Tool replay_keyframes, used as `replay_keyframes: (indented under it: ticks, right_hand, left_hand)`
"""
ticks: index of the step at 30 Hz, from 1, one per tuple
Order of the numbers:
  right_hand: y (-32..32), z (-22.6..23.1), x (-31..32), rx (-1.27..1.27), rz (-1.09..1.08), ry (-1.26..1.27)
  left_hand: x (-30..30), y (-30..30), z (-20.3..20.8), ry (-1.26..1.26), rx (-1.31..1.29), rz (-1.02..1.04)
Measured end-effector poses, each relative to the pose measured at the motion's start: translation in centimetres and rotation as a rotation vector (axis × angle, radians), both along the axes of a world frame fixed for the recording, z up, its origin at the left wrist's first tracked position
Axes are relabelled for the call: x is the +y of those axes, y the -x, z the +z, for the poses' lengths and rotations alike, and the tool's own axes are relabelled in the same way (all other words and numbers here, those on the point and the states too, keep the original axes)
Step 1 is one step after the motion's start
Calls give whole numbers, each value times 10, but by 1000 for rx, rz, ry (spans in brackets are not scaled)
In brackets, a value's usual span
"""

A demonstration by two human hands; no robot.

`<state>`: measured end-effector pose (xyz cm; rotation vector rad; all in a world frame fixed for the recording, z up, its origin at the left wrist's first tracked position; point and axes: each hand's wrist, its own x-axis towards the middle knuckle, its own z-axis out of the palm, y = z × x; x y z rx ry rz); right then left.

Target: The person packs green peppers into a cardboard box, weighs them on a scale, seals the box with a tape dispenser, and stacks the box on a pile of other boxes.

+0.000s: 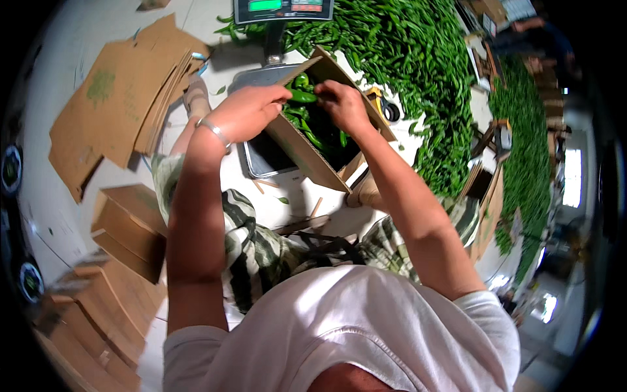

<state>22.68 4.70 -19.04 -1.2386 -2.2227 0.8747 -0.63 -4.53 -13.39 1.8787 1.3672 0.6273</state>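
A cardboard box [313, 153] stands tilted across the scale platform [271, 166], with green peppers [310, 130] lying inside it. Over its far part a larger green pepper [302, 96] spans the space between my two hands. My left hand [251, 110], a silver bracelet at its wrist, reaches over the left wall and pinches the pepper's left end. From the right, my right hand [344, 104] reaches in with curled fingers closed at the other end; its fingertips are partly hidden.
Loose green peppers [418, 72] heap up beyond and right of the box. A scale display [281, 9] rises on a post at the back. A tape dispenser [385, 106] lies by the box's right side. Flattened cardboard [127, 91] and an open carton [130, 225] are at left.
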Motion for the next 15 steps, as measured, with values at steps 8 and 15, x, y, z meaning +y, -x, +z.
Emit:
replay_keyframes:
  ticks: [8,15]
  right_hand:
    - [5,14,-15,-368,-94,-137]
    - [-19,30,-34,-257,83,-238]
  left_hand:
    - [-2,1,20,-78,27,202]
    - [6,-7,11,-199,114,349]
